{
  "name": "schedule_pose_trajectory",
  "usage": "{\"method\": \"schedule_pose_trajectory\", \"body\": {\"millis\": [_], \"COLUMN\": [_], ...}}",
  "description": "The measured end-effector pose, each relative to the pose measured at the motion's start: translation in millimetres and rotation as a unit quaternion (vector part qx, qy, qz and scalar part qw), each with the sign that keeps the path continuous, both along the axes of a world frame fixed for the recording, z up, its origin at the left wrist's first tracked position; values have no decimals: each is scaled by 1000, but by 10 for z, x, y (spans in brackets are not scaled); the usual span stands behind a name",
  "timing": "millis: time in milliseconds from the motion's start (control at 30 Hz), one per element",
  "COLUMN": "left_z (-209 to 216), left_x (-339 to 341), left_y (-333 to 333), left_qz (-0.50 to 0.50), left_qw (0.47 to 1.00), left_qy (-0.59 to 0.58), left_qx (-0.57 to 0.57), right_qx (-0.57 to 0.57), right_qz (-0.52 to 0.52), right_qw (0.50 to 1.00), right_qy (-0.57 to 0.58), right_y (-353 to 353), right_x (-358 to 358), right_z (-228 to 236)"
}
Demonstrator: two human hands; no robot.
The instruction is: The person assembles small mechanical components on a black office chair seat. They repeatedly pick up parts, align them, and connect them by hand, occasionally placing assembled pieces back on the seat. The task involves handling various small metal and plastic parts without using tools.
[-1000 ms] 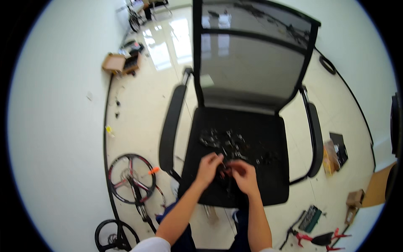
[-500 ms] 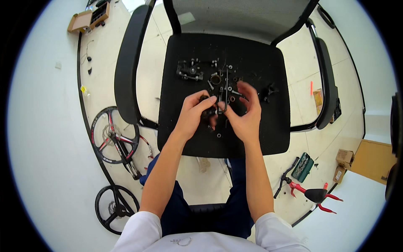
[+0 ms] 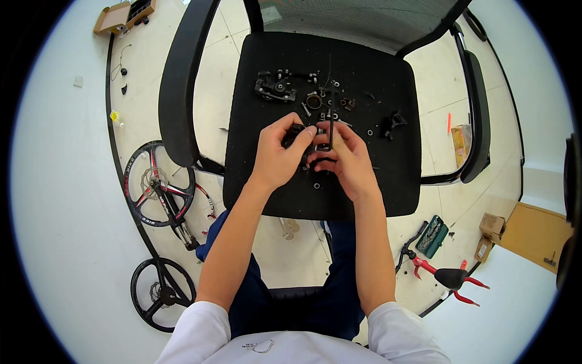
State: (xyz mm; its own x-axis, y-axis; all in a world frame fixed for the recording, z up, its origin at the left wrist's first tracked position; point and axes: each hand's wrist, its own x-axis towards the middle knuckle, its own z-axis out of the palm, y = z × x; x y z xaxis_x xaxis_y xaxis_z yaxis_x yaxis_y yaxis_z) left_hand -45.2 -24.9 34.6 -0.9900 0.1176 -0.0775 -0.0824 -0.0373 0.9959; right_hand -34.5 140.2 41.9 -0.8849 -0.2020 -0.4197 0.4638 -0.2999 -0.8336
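Over the black chair seat (image 3: 394,188), my left hand (image 3: 276,155) is closed around a small dark metal part (image 3: 293,134), mostly hidden by the fingers. My right hand (image 3: 351,164) grips a black L-shaped hex key (image 3: 331,112) near its bend, its long arm pointing away from me. The key's short end is at the dark part; fingers hide whether it is seated. Beyond my left hand lies a black brake caliper (image 3: 277,90). A brass-coloured ring (image 3: 313,101), a bolt (image 3: 307,110) and several small nuts and washers are scattered beyond my hands. Farther right sits a black three-armed part (image 3: 394,125).
Armrests (image 3: 180,91) flank the seat, and a mesh backrest (image 3: 357,27) rises behind it. On the floor at left are two wheels (image 3: 129,200). At right lie a green toolbox (image 3: 432,236), a red bicycle frame with a black saddle (image 3: 451,279), and cardboard boxes (image 3: 492,225).
My right hand's fingers, spread earlier, have curled in around the hex key. My left hand keeps its hold on the dark part. The whole view has shifted slightly.
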Motion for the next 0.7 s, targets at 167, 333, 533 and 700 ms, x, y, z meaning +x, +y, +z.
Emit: {"method": "schedule_pose_trajectory", "body": {"millis": [167,333,533,700], "left_z": [35,99,59,12], "left_x": [-22,12,-72,1], "left_y": [45,-12,63,-78], "left_qz": [66,81,21,-4], "left_qw": [960,962,983,992], "left_qy": [184,188,140,64], "left_qx": [-200,-180,-117,-110], "right_qx": [-28,-123,-91,-20], "right_qz": [0,-10,-35,-5], "right_qw": [999,992,995,998], "right_qy": [-15,-6,-5,60], "right_y": [53,-1,99,-7], "right_x": [15,34,-3,84], "right_z": [19,48,-41,-46]}}
